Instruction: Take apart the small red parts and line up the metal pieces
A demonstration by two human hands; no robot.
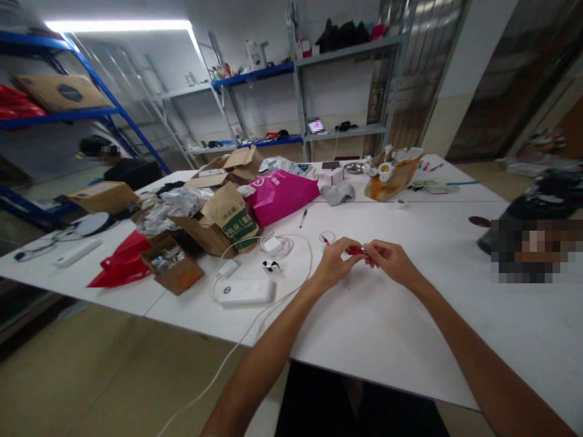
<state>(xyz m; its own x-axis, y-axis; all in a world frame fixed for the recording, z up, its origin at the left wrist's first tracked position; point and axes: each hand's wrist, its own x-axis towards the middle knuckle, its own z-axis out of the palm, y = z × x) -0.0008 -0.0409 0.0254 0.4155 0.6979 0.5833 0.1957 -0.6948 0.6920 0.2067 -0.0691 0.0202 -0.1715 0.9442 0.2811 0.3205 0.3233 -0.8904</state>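
Both my hands meet above the white table (364, 328), pinching a small, slim red object (356, 250) between them. My left hand (336, 261) is closed on its left end, with thumb and fingertips together. My right hand (390, 260) is closed on its right end. The fingers cover most of it, so its kind does not show. Just left of my left hand lies a thin wire-like loop (327, 234) with a red piece at its lower side. A dark pen (303, 218) rests further back.
On my left are a white power bank (246, 292), a coiled white cable (286, 245), a small black-and-white item (271, 266) and an open carton (175, 267). Behind stand a magenta bag (285, 195) and a brown paper bag (234, 215). A partly blurred person (537, 224) is at the right.
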